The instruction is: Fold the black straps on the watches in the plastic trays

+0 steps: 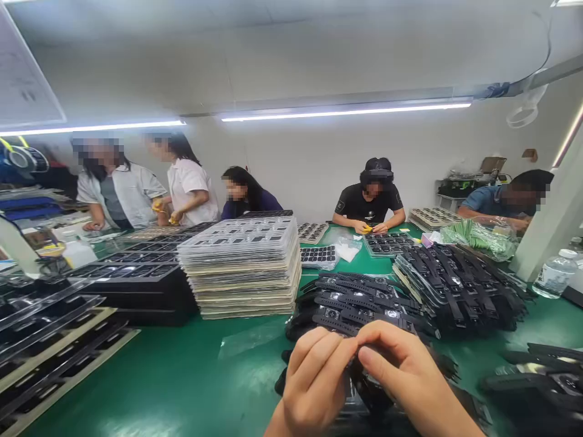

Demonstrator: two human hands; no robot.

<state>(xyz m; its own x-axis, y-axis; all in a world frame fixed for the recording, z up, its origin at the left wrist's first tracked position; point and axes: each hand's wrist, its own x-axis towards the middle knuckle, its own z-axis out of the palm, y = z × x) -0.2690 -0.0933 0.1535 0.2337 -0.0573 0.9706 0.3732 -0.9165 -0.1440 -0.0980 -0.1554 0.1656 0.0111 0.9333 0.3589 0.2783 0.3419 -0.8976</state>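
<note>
Head view: from where I stand, the left hand [316,379] and right hand [405,370] come together, fingertips meeting. Each grip looks narrow, but the bent fingers cover what lies between them, so I cannot tell what either holds. With the hands as the dial's centre, black watches [355,300] lie heaped just beyond at twelve o'clock, on the green surface [182,376]. A second pile [460,282] sits at two, a bottle [553,278] farther out between two and three. At ten rises a tray stack [246,285]. Far off at twelve, a co-worker [370,206] bends forward.
</note>
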